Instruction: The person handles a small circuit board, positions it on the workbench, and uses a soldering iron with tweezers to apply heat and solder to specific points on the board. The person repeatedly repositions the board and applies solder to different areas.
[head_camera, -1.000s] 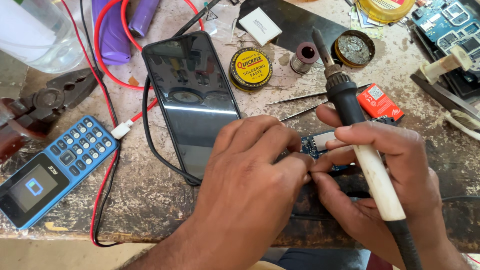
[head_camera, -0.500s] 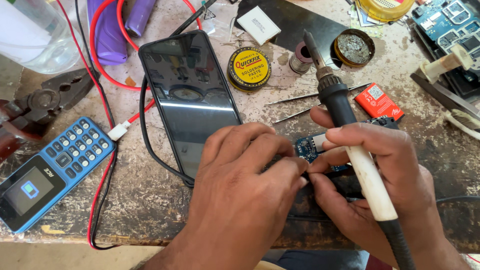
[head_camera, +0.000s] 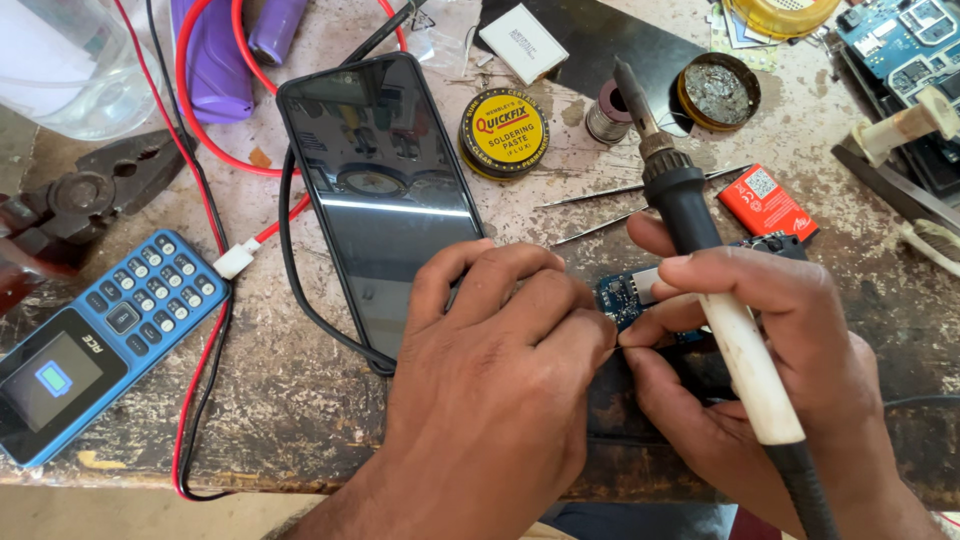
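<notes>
Pointing up and slightly left, iron (head_camera: 700, 250) runs long from tip near solder spool (head_camera: 606, 120) down through right hand (head_camera: 770, 380), fist clamped round its white handle. Left hand (head_camera: 500, 400), fingertips pinched together on blue board (head_camera: 625, 298), just right of phone (head_camera: 385, 200). Scarred, cluttered workbench (head_camera: 300, 400) beneath.

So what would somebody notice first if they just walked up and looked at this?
Probably the two hands in the middle: the right hand grips a soldering iron with its tip pointing up, while the left hand pinches at a small blue circuit board. Next, the big black smartphone lying just beyond the left hand, and the blue keypad phone at the far left.
</notes>
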